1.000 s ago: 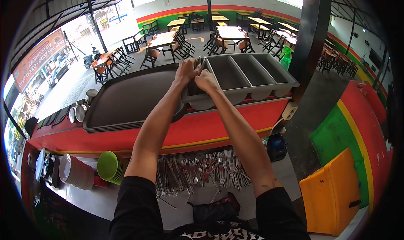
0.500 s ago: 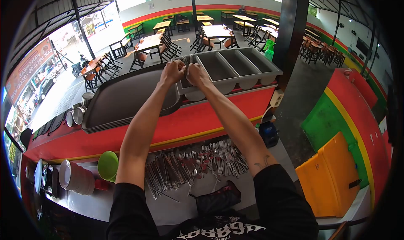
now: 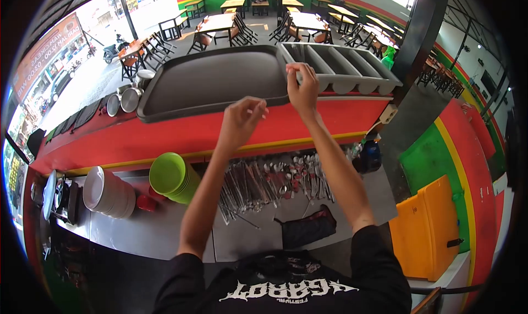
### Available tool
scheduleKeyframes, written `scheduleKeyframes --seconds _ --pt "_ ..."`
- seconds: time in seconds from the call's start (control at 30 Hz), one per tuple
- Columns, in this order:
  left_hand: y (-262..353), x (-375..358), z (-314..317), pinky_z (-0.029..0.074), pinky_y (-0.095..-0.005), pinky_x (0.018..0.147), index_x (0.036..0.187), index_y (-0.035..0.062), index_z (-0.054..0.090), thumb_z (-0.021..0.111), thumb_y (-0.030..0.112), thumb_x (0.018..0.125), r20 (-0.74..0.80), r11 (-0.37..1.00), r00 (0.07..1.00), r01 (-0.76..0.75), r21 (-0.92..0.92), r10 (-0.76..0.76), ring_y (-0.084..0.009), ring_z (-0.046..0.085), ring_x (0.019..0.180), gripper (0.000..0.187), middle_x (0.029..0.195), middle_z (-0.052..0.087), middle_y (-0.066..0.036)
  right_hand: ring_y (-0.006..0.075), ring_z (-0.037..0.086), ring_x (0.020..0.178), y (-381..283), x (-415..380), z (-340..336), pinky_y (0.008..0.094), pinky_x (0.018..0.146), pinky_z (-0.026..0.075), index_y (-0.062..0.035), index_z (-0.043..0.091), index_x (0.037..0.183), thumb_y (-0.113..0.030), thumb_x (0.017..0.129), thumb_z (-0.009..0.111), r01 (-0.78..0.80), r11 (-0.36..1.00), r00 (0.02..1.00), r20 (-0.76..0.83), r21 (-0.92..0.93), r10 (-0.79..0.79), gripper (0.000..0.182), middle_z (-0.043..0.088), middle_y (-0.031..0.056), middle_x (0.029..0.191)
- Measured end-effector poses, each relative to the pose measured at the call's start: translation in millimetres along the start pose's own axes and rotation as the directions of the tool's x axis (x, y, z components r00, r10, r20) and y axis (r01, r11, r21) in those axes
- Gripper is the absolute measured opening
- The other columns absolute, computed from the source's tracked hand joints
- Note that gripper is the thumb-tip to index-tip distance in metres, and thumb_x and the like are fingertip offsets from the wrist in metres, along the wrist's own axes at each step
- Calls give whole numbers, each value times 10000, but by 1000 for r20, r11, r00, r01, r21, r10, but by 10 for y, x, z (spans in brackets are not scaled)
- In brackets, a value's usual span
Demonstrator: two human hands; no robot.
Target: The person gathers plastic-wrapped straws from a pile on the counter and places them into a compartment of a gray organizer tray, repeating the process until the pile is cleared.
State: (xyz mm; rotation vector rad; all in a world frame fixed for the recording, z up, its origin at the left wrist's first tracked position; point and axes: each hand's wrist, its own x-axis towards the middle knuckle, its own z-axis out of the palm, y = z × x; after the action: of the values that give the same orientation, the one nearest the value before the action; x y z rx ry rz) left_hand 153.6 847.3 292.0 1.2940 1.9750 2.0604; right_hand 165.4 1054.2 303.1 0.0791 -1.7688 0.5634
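Observation:
My left hand (image 3: 241, 122) is in the air in front of the dark serving trays (image 3: 220, 75), its fingers loosely bent, apart from the thumb, with nothing visible in them. Higher and to the right, my right hand (image 3: 303, 88) hovers by the left end of the grey cutlery tray (image 3: 344, 87). Its fingers curve over with a gap to the thumb, and I see nothing held. The cutlery tray has several long compartments; my right hand partly covers the leftmost. On the counter below lies a spread of loose cutlery (image 3: 275, 182), mostly spoons and forks.
A red ledge (image 3: 192, 135) carries the trays and metal cups (image 3: 131, 99). On the steel counter (image 3: 148, 231) stand green bowls (image 3: 170, 174), pale bowls (image 3: 107, 193) and a black pouch (image 3: 311, 226). A dark pillar (image 3: 421, 44) rises at right, near a yellow box (image 3: 423, 231).
Both hands were close together at the cutlery tray's left compartment; they have since drawn apart. The left came down and nearer, the right stayed near the tray. The view has shifted.

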Motion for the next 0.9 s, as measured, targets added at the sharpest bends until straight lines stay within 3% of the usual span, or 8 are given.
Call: scheduleKeyframes --seconds 0.13,0.2,0.27,0.33,0.47,0.5,0.73,0.9 --pt "-948 -1129 -165 510 -292 658 976 -21 658 608 226 937 -115 952 946 307 17 -303 -153 667 740 255 771 694 -98 263 596 818 -680 -1249 223 364 757 446 -33 608 910 -85 893 577 -218 941 971 -43 257 237 62 629 95 863" --pt "-1907 -1878 -257 519 -340 690 1024 18 661 645 242 891 -228 890 893 428 159 -389 -234 689 786 261 807 701 -139 274 597 802 -832 -2168 412 357 741 465 -19 603 928 -98 890 592 -507 833 862 110 220 496 88 620 109 868" --pt "-2460 -2455 -255 525 -390 728 1083 38 649 663 255 854 -331 769 814 569 293 -476 -310 686 852 316 878 699 -174 312 597 851 -906 -2998 627 393 799 469 -12 585 1019 -140 856 640 -612 790 777 222 48 589 214 604 134 909" --pt "-2559 -2800 -237 523 -423 763 1121 37 632 663 263 834 -402 604 742 670 432 -536 -363 668 915 367 965 690 -199 319 585 936 -922 -3672 719 398 828 466 -4 557 1099 -166 822 683 -516 835 767 332 -191 550 345 593 153 987" --pt "-2727 -3130 -272 515 -461 801 1197 21 569 637 293 851 -334 640 794 608 470 -508 -396 641 962 445 1074 656 -213 377 532 1058 -1084 -4363 705 435 893 441 29 503 1184 -238 787 715 -423 796 626 496 -433 602 524 537 211 1119" --pt "-2588 -3090 -265 512 -465 807 1206 15 558 632 297 854 -311 648 792 609 458 -525 -402 637 967 457 1084 651 -215 378 529 1041 -1129 -4411 680 427 891 443 39 506 1157 -256 790 703 -280 829 692 496 -484 524 511 519 218 1105" --pt "-2618 -3000 -265 492 -487 847 1239 -3 517 576 386 891 -240 590 759 630 506 -605 -432 599 1029 525 1166 587 -264 363 550 980 -1114 -4384 759 444 841 468 2 542 1020 -199 819 640 -329 758 578 515 -563 633 300 527 175 997" --pt "-2592 -2817 -311 483 -496 852 1219 -18 522 525 419 931 -229 625 823 549 556 -519 -457 584 1028 523 1161 568 -288 349 560 977 -1008 -4359 781 453 824 475 -13 551 941 -134 831 587 -370 718 567 468 -590 677 167 549 153 966"
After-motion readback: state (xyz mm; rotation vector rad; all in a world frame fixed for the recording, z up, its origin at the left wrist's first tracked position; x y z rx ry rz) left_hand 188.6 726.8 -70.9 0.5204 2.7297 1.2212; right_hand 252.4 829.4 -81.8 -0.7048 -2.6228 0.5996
